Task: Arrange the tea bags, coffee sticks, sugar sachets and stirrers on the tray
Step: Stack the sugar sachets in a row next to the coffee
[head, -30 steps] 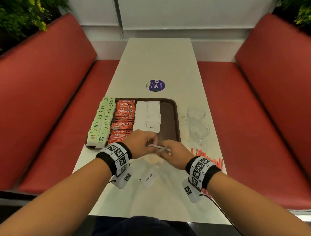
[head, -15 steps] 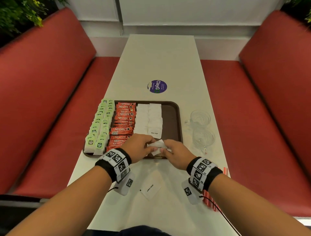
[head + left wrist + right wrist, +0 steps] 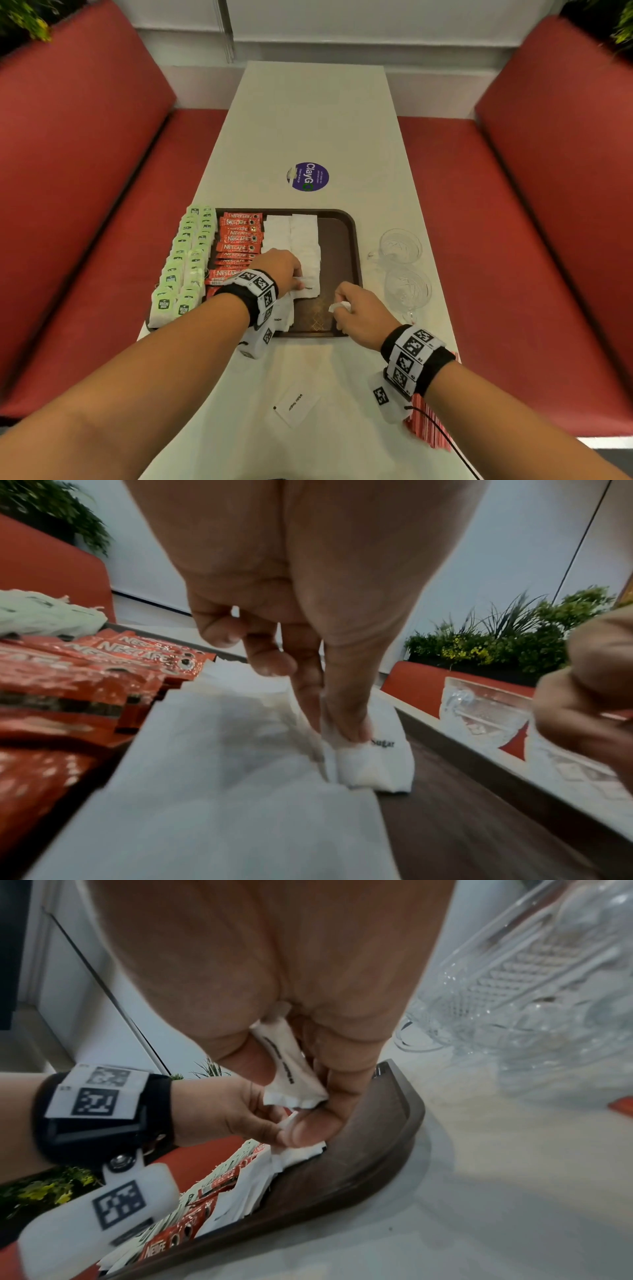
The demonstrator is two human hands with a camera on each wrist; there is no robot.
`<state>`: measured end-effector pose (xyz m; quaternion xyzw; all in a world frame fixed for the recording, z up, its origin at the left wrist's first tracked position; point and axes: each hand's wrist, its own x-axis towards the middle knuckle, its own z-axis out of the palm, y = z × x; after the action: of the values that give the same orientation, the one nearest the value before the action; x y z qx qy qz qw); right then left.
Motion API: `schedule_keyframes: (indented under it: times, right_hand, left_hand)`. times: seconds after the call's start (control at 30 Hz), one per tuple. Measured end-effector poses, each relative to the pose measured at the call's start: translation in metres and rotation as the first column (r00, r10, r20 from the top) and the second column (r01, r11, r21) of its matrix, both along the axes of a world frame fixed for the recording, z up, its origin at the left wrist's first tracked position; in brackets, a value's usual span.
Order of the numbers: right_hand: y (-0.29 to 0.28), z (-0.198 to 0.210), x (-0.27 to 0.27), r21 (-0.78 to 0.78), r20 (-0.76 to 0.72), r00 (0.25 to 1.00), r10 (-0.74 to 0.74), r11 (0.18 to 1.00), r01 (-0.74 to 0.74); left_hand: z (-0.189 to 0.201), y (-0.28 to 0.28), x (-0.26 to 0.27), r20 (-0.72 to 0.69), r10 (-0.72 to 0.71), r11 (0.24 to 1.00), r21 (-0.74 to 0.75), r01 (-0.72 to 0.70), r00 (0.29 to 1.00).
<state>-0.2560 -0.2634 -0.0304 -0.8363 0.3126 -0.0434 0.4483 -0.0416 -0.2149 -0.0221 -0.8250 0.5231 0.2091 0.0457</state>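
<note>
1. We read "NESCAFE CLASSIC" on the red coffee sticks (image 3: 239,245), "Sugar" on the white sugar sachets (image 3: 301,240), and "ClayGo" on the round purple sticker (image 3: 308,176) lying on the bench (image 3: 315,113) beyond the tray (image 3: 346,240). The print on the green tea bags (image 3: 186,260) is too small for us to read.
2. The brown tray holds the tea bags in two rows along its left edge, then the coffee sticks, then two columns of sugar sachets; its right strip is bare.
3. Our left hand (image 3: 279,270) is over the tray's middle, its thumb and a finger pinching the near end of a sugar sachet (image 3: 363,758) against the sachet columns.
4. Our right hand (image 3: 359,317) is over the tray's near right corner, fingers and thumb closed round another sugar sachet (image 3: 291,1069), crumpled and lifted off the tray.
5. One loose sachet (image 3: 296,406) reading "White Sugar" lies on the bench, nearer to us than the tray.
6. Two clear patterned glass cups (image 3: 402,263) stand to the right of the tray, and red stirrers (image 3: 426,423) lie near the bench's right edge, nearer to us than the tray.
</note>
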Motion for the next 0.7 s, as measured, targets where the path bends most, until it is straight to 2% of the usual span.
schedule_keyframes:
  times: [0.27,0.37,0.47,0.53,0.6,0.7]
  right_hand:
    - [-0.003,0.001,0.002,0.010,-0.011,1.000,0.005,1.000,-0.005]
    - [-0.007,0.000,0.003,-0.034,-0.039,0.999,0.036,0.999,-0.037]
    - [-0.011,-0.002,0.005,-0.051,-0.047,0.999,0.011,0.999,-0.013]
    - [-0.012,-0.002,0.007,-0.017,-0.047,0.999,-0.019,1.000,0.018]
    - [-0.012,-0.002,0.009,0.038,-0.055,0.998,-0.043,0.998,0.045]
    - [-0.011,0.000,0.010,0.089,-0.046,0.998,-0.044,0.995,0.048]
  left_hand:
    - [-0.005,-0.015,0.008,0.084,0.027,0.998,0.049,-0.031,0.996]
    - [-0.003,-0.013,0.007,0.113,0.023,1.000,0.015,-0.025,0.993]
    - [-0.004,-0.010,0.002,0.030,-0.035,0.998,-0.051,0.036,0.999]
    - [-0.006,-0.008,-0.004,-0.011,-0.116,0.993,0.003,0.116,0.993]
    - [-0.009,-0.006,-0.006,0.026,-0.164,0.986,0.040,0.163,0.986]
    - [-0.008,-0.003,-0.005,0.053,-0.178,0.984,0.012,0.177,0.983]
